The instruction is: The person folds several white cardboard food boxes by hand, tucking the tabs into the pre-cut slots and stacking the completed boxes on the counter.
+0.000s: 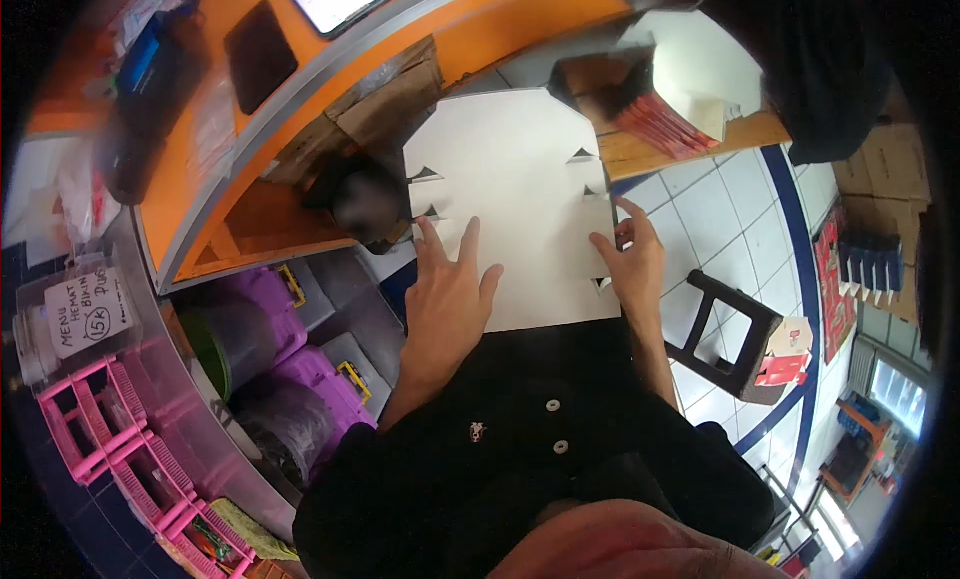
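A white cardboard sheet (515,219) lies in front of my body, with cut-off far corners and several slits near its left and right edges, like a flat box blank. My left hand (447,289) rests on its left part, fingers spread, one fingertip at a slit by the left edge. At the right edge my right hand (638,259) holds the sheet, thumb on top and the other fingers bent around the side. What those fingers do under the edge is hidden.
An orange counter (215,219) with a phone (335,1) and a dark tablet-like slab (262,57) curves along the left. Below are purple-lidded bins (335,399) and a pink rack (130,449). White and red folded cartons (690,99) stand far right; a dark stool (730,339) is nearer.
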Demonstrator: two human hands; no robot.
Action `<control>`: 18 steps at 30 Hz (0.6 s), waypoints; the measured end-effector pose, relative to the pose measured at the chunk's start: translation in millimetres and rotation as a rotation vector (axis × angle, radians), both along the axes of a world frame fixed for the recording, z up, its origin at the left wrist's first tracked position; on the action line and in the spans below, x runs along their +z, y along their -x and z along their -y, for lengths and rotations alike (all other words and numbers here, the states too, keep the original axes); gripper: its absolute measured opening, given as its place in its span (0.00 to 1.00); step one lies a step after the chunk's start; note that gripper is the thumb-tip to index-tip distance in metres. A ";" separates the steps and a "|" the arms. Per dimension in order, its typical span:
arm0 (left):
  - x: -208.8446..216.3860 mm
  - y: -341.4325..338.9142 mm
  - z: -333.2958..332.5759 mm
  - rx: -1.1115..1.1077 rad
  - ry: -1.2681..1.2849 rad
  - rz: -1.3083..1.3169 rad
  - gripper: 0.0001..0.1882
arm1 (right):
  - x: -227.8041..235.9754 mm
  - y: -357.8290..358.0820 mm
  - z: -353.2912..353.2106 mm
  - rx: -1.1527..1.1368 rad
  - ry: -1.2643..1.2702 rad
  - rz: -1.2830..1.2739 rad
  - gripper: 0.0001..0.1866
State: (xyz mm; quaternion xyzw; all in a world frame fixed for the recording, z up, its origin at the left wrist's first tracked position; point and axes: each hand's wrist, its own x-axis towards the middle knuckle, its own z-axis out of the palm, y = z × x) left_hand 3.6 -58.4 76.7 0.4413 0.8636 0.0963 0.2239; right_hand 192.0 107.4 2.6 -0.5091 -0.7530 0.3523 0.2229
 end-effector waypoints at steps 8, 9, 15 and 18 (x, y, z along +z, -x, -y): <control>-9.1 -9.7 7.8 -0.135 0.048 -0.135 0.34 | 0.2 5.1 -3.1 -0.045 0.097 -0.006 0.25; -9.8 -11.1 8.3 -0.182 0.082 -0.203 0.34 | 0.2 5.3 -2.2 -0.051 0.075 0.001 0.24; -13.6 -7.8 6.9 0.014 -0.187 0.123 0.40 | -5.5 2.1 -4.3 -0.028 0.081 0.045 0.24; -31.3 18.4 2.2 0.308 -0.366 0.288 0.39 | -11.5 -1.2 -3.4 -0.045 0.025 0.071 0.23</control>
